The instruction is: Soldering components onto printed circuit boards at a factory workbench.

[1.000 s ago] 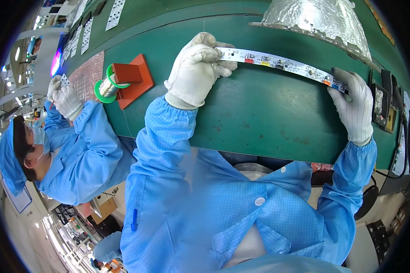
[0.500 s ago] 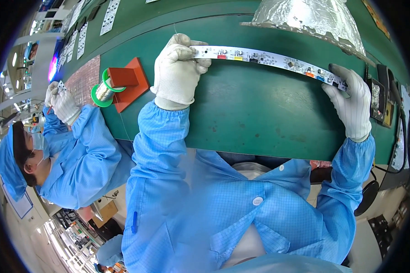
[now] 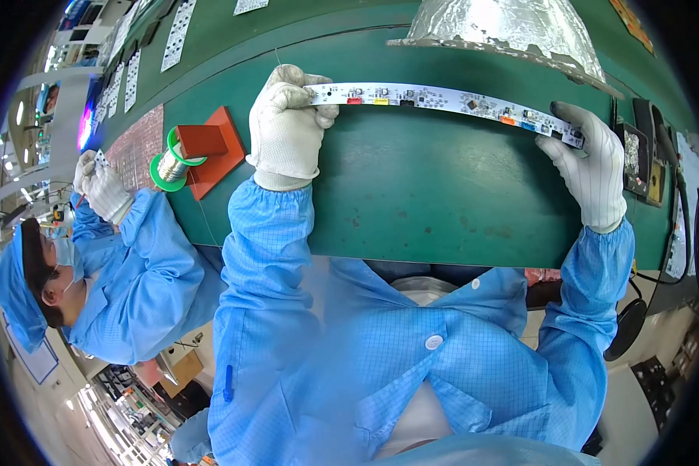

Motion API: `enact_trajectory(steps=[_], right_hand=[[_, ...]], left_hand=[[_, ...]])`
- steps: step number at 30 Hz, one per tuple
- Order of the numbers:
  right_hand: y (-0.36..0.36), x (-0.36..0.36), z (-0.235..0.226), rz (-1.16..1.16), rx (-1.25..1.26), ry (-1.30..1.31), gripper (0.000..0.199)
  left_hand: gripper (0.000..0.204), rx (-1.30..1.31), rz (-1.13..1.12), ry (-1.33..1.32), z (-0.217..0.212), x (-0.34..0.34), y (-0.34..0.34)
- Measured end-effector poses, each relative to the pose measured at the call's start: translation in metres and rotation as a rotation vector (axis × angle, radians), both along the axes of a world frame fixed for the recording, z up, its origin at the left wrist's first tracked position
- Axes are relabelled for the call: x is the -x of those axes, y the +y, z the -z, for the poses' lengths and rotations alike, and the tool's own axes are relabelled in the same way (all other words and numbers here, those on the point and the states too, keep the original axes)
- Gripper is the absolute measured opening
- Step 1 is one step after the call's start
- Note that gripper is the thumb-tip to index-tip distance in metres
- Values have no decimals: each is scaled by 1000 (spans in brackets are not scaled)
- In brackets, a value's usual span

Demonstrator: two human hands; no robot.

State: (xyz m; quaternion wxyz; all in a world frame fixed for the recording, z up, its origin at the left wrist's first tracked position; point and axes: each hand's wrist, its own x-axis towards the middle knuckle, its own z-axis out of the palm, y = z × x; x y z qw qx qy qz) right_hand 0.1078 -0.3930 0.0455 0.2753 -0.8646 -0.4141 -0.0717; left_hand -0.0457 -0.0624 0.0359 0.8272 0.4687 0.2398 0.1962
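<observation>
A long white circuit strip point(image 3: 443, 102) with small coloured parts lies stretched across the green bench mat point(image 3: 443, 194). My left hand point(image 3: 287, 128), in a white glove, is closed on the strip's left end. My right hand point(image 3: 592, 167), also gloved, pinches the strip's right end near the mat's right side. Both my sleeves are light blue.
A foil-wrapped hood point(image 3: 505, 27) hangs just behind the strip. A green solder spool point(image 3: 171, 159) sits on a red stand point(image 3: 210, 151) left of my left hand. A co-worker in blue point(image 3: 124, 272) works at the far left. Dark tools point(image 3: 645, 147) line the right edge.
Both my hands have carried the strip to the left and slightly away from me. The left hand now sits closer to the red stand.
</observation>
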Motion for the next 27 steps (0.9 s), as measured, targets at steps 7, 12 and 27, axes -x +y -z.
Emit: enact_trajectory(steps=[7,12,27], right_hand=[[-6,-3,1,25,-21,-3,47],[-8,-3,-5,139,-54,204,43],[-16,-5,-8,39,-45,120,42]], left_hand=[[17,9,-10,-27,2,2,9],[18,24,-56,-54,2,2,19],[16,20,-24,-29,0,-3,16]])
